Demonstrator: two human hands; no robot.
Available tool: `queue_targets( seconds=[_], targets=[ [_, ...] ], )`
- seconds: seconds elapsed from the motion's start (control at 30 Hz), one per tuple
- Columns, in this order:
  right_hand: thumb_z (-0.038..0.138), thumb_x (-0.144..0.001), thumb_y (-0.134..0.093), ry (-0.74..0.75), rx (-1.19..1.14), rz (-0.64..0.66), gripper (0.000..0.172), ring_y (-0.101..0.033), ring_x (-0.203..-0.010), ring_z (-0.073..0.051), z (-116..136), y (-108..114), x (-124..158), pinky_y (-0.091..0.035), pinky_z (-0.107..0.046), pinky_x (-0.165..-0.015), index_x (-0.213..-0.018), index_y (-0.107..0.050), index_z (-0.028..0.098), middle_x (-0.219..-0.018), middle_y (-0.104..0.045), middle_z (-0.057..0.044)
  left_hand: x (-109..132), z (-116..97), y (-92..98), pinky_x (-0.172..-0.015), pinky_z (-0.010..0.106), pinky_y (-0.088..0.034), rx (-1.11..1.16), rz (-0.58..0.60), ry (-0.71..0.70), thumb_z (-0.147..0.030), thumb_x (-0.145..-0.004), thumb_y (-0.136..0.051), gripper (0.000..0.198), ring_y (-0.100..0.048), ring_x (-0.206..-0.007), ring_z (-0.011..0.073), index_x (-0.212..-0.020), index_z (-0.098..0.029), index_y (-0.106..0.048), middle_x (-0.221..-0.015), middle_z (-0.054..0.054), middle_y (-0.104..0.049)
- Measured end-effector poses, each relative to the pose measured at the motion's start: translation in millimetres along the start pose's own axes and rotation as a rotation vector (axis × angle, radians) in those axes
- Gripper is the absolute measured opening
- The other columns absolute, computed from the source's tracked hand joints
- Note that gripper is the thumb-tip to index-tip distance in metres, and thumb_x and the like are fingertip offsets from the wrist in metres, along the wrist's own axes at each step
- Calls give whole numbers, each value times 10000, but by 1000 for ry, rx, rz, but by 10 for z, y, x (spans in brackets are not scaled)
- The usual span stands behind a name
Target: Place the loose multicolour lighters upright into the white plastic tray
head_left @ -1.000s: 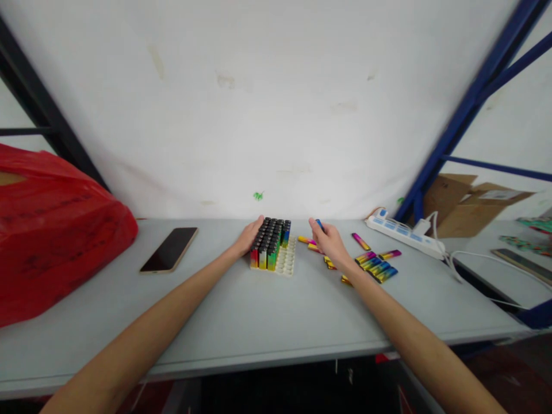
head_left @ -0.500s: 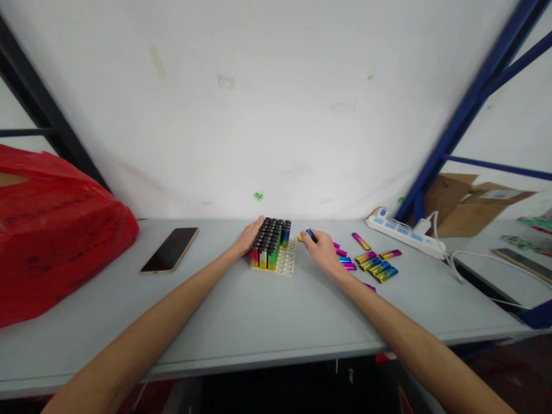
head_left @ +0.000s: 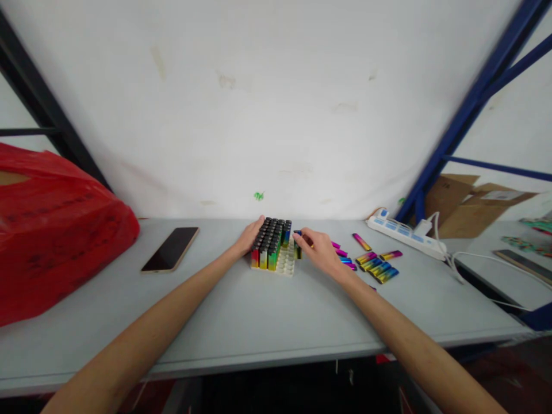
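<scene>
Several lighters (head_left: 271, 241) with black tops stand upright in rows in a white tray (head_left: 285, 265), whose right side shows bare slots. My left hand (head_left: 250, 236) rests against the left side of the lighters, its fingers partly hidden behind them. At the tray's right edge, my right hand (head_left: 315, 247) pinches a dark lighter (head_left: 298, 247) held roughly upright. Loose lighters (head_left: 376, 268) in purple, yellow and blue lie to the right, some partly covered by that hand.
A phone (head_left: 171, 249) lies left of the tray, beyond it a red plastic bag (head_left: 64, 236). At the right are a white power strip (head_left: 407, 234) with cables, a blue frame (head_left: 457, 109) and a cardboard box (head_left: 470, 207).
My right hand has moved slightly left to the tray's edge, and the lighter in it has turned more upright. My left hand has stayed in place.
</scene>
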State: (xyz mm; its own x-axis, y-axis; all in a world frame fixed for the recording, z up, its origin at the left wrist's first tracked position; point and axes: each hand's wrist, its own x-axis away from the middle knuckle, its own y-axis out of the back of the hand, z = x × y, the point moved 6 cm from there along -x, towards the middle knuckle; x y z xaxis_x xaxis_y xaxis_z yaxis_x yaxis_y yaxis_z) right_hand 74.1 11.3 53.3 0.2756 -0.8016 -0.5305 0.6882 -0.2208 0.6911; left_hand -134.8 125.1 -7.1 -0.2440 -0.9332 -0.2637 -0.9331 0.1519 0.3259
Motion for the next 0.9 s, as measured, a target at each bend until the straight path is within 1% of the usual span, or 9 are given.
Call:
queue_targets(
  seconds=[0.07, 0.17, 0.3, 0.43, 0.6, 0.67, 0.73, 0.83, 0.9],
  targets=[
    [466, -1020, -444, -32, -24, 12, 387, -524, -589, -131, -7, -24, -6, -345, -242, -610, -753, -538, 201, -638, -597, 18, 8, -21, -6, -1007, 386, -457, 18, 7, -9, -828, -861, -343, 806, -661, -1047, 284, -990, -127, -721, -1047, 109, -773],
    [435, -1036, -433, -14, 14, 48, 352, -581, -659, -145, -21, -104, -29, -371, -241, -654, -814, -570, 198, -714, -653, -8, 21, -44, -7, -1001, 378, -462, 28, 4, -10, -824, -860, -358, 787, -661, -1045, 280, -962, -131, -718, -1037, 101, -774],
    [406, -1047, -433, 56, 121, 115, 320, -589, -695, -155, -47, -234, -69, -372, -250, -672, -877, -589, 184, -785, -673, -33, 15, -13, -8, -978, 379, -477, 37, -5, 24, -837, -846, -366, 790, -665, -1037, 284, -941, -137, -720, -1003, 95, -778],
    [406, -1051, -431, 70, 255, 180, 300, -613, -726, -171, -26, -301, -105, -371, -258, -676, -962, -608, 180, -843, -688, -55, -17, 41, -14, -968, 384, -486, 61, 5, 31, -843, -836, -377, 796, -669, -1022, 281, -960, -136, -720, -1011, 101, -776],
    [465, -1039, -431, 79, 416, 271, 380, -647, -775, -197, 61, -288, -107, -379, -270, -689, -910, -647, 180, -884, -699, -89, -27, 44, 2, -990, 393, -475, 45, -5, 25, -848, -832, -373, 803, -664, -1033, 286, -959, -134, -718, -1033, 106, -773],
    [493, -1041, -404, 41, 409, 266, 415, -660, -798, -202, 52, -177, -104, -393, -268, -711, -919, -658, 190, -872, -707, -91, -15, 21, 5, -1007, 387, -465, 42, -7, 21, -851, -831, -373, 805, -656, -1067, 289, -972, -137, -720, -1065, 108, -770],
    [492, -1048, -375, -72, 446, 209, 426, -674, -821, -219, -43, 44, -99, -411, -277, -728, -965, -670, 196, -865, -720, -107, 1, 0, 4, -1013, 382, -462, 42, -5, 25, -855, -827, -379, 804, -648, -1096, 294, -970, -142, -722, -1081, 110, -769],
    [456, -1037, -400, -349, 608, 115, 402, -692, -864, -263, -355, 521, -33, -448, -310, -744, -1022, -691, 178, -897, -732, -164, 18, -11, 1, -1003, 386, -470, 35, -2, 45, -862, -820, -379, 807, -649, -1098, 301, -952, -143, -720, -1061, 112, -774],
    [426, -1006, -464, -539, 714, 116, 370, -700, -906, -289, -626, 844, 64, -475, -338, -760, -999, -712, 153, -952, -729, -205, 19, -6, 0, -997, 390, -474, 35, -3, 54, -865, -818, -377, 811, -654, -1086, 302, -946, -139, -718, -1045, 114, -776]
  ],
)
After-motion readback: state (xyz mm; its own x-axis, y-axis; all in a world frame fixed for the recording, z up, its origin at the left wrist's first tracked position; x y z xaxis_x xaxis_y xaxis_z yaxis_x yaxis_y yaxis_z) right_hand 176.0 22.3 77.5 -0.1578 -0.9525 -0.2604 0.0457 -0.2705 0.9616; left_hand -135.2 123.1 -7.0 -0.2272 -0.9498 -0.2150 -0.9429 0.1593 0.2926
